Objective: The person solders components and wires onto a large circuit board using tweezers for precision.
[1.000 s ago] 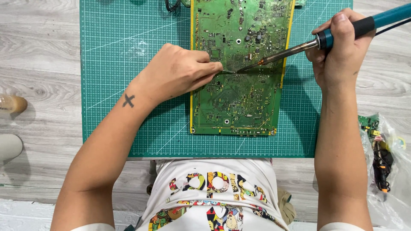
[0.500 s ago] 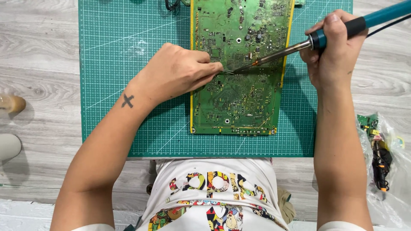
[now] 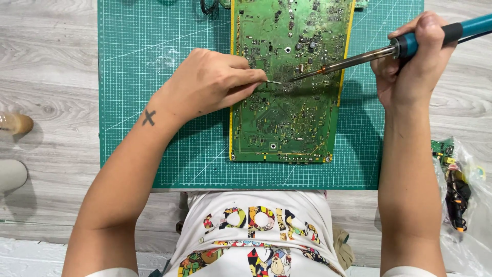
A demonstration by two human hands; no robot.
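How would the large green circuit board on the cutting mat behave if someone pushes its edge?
The large green circuit board looks flat and stiff, so it would probably slide whole across the smooth green cutting mat. It likely cannot roll or tip. Its small mounted parts seem fragile.

A green circuit board [image 3: 289, 82] lies flat on the cutting mat, its long side running away from the person, yellow strips down both long edges, crowded with small dark chips and silver solder points. A soldering iron [image 3: 389, 51] with a blue handle and long metal shaft slants down from the right-hand fingers [image 3: 420, 36], which wrap its grip; its tip meets the board just beyond the left fingertips [image 3: 256, 77]. A thin silvery solder wire [image 3: 274, 82] pokes out from those pinched fingertips, pointing at the iron's tip.
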